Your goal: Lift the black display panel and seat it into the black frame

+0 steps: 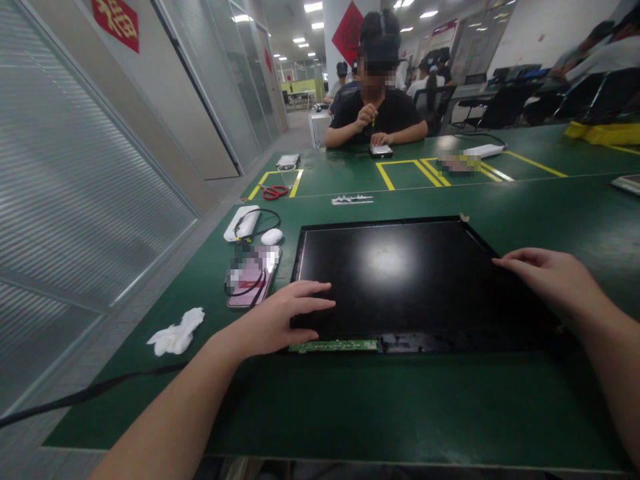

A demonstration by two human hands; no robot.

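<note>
While the left hand (280,317) reaches over the black screen (410,287), fingers (315,305) spread; right hand (557,277) pinching its right edge

Seeing smooth, glossy black on the screen (400,287), with a pale glare patch. Looks like black plastic on the frame (425,343) around it, duller than the screen. Green circuit laminate on the board (345,345) along the screen's near edge, uneven in texture. Smooth green with a low sheen on the table (400,407) under the screen. Left of the screen: smooth white plastic on the oval (272,237) and block (244,219), glossy pink on the phone (271,270). Farther left of it: crumpled, matt white paper look on the tissue (175,335). Beyond the screen's far left corner: red plastic look on the scissors (275,192) handles.
</note>
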